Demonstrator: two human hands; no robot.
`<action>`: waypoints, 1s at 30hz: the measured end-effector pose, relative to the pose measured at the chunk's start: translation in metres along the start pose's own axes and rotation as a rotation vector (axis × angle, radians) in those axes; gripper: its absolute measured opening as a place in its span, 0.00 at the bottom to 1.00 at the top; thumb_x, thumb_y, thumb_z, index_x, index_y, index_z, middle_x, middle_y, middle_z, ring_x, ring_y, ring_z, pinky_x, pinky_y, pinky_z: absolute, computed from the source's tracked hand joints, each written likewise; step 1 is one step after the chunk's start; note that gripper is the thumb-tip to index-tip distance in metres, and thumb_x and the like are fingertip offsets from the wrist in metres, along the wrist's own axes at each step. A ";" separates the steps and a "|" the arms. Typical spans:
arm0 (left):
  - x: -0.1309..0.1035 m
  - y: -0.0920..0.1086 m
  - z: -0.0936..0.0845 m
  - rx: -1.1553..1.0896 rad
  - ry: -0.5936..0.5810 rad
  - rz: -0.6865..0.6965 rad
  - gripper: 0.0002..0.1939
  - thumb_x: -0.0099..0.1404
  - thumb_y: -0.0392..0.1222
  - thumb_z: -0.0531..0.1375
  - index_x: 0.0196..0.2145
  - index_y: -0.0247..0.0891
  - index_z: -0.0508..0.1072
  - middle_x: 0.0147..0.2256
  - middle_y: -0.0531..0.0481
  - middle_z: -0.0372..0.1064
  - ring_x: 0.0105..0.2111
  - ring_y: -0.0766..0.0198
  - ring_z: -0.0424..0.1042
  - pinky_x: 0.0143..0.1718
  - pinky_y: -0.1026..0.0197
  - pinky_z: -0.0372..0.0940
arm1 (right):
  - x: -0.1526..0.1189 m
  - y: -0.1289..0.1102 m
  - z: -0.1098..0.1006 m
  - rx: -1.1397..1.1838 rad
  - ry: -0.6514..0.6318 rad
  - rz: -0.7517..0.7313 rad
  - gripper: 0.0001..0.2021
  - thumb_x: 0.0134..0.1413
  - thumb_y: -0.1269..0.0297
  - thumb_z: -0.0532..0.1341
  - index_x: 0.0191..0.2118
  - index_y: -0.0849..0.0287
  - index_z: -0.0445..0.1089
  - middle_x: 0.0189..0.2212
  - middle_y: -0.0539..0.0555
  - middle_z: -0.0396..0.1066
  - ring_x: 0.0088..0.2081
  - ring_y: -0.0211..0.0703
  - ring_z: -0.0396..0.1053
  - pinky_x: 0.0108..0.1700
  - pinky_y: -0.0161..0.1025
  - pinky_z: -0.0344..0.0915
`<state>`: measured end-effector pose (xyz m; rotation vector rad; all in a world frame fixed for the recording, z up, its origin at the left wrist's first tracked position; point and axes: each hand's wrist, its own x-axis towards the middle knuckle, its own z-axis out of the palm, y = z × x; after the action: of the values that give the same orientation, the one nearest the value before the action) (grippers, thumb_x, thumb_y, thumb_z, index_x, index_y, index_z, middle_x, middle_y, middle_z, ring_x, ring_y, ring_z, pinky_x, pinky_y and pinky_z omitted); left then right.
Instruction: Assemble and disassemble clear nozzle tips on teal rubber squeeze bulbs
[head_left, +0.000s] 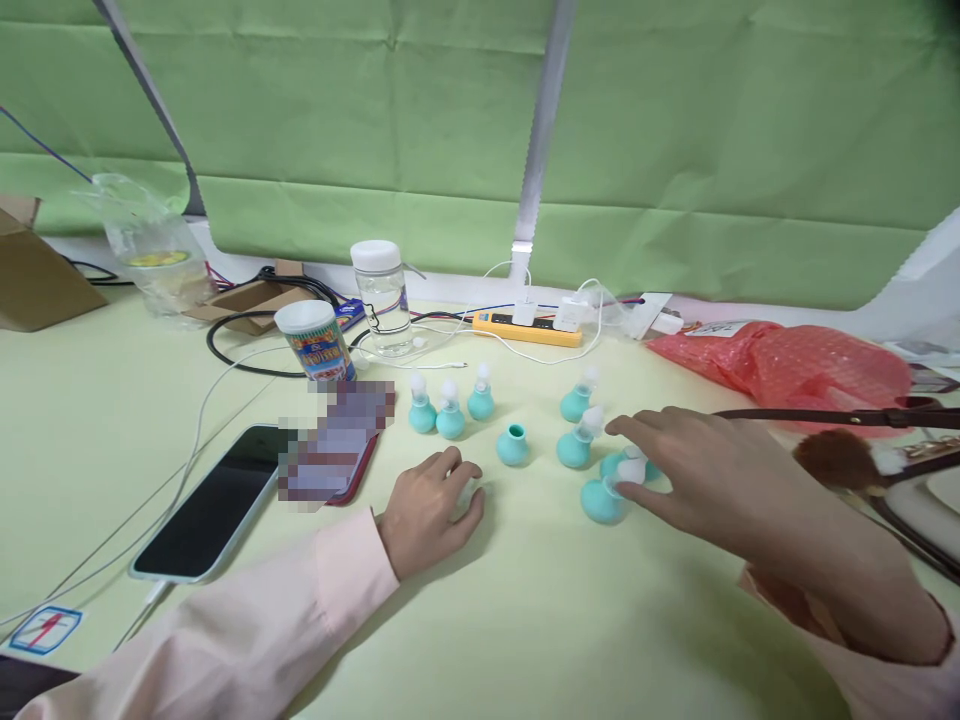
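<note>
Several small teal bottles with whitish tops stand on the pale table. Three of them, one being a teal bottle, are grouped left of centre. An open-necked teal bottle without a top stands in the middle. My left hand rests on the table in front of it, fingers apart and holding nothing. My right hand is over the right group, thumb and fingers spread, the thumb close beside the top of the front teal bottle. It partly hides another teal bottle behind.
Two phones and a printed cup are at left. A clear jar, a yellow power strip and cables line the back. Red bubble wrap and a brown strap are at right.
</note>
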<state>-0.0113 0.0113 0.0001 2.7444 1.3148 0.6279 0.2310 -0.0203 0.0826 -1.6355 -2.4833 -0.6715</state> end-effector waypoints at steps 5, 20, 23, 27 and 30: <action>-0.001 0.001 -0.002 -0.040 0.114 0.044 0.10 0.59 0.39 0.48 0.33 0.36 0.67 0.28 0.48 0.64 0.26 0.65 0.65 0.24 0.64 0.60 | -0.003 0.012 0.006 0.024 -0.201 -0.042 0.05 0.44 0.67 0.57 0.22 0.56 0.62 0.18 0.49 0.63 0.20 0.39 0.60 0.20 0.34 0.42; -0.010 0.012 -0.013 -0.546 -0.043 0.203 0.12 0.61 0.45 0.48 0.39 0.36 0.62 0.31 0.47 0.65 0.31 0.63 0.64 0.31 0.62 0.60 | 0.013 -0.061 0.008 1.257 0.077 -0.021 0.08 0.45 0.62 0.60 0.23 0.59 0.62 0.19 0.48 0.62 0.21 0.32 0.59 0.22 0.31 0.58; -0.010 0.010 -0.010 -0.527 -0.065 0.152 0.10 0.62 0.44 0.47 0.32 0.36 0.63 0.25 0.51 0.62 0.25 0.66 0.62 0.26 0.65 0.58 | 0.021 -0.064 0.020 1.658 -0.166 0.247 0.12 0.38 0.61 0.63 0.20 0.61 0.61 0.18 0.47 0.61 0.17 0.30 0.57 0.16 0.30 0.56; -0.010 0.007 -0.008 -0.512 -0.037 0.168 0.09 0.62 0.43 0.48 0.30 0.36 0.62 0.24 0.52 0.61 0.25 0.67 0.62 0.26 0.66 0.57 | 0.026 -0.061 0.027 1.946 -0.319 0.407 0.13 0.34 0.61 0.65 0.17 0.62 0.61 0.15 0.47 0.62 0.14 0.29 0.58 0.13 0.28 0.53; -0.009 0.006 -0.010 -0.511 0.001 0.181 0.09 0.61 0.44 0.48 0.34 0.36 0.63 0.26 0.51 0.62 0.26 0.66 0.62 0.28 0.66 0.58 | 0.028 -0.058 0.032 2.024 -0.376 0.534 0.15 0.40 0.58 0.62 0.17 0.62 0.59 0.13 0.46 0.62 0.12 0.28 0.55 0.11 0.27 0.48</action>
<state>-0.0159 -0.0007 0.0079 2.4435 0.7678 0.8390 0.1726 -0.0019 0.0446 -1.1028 -1.1890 1.6841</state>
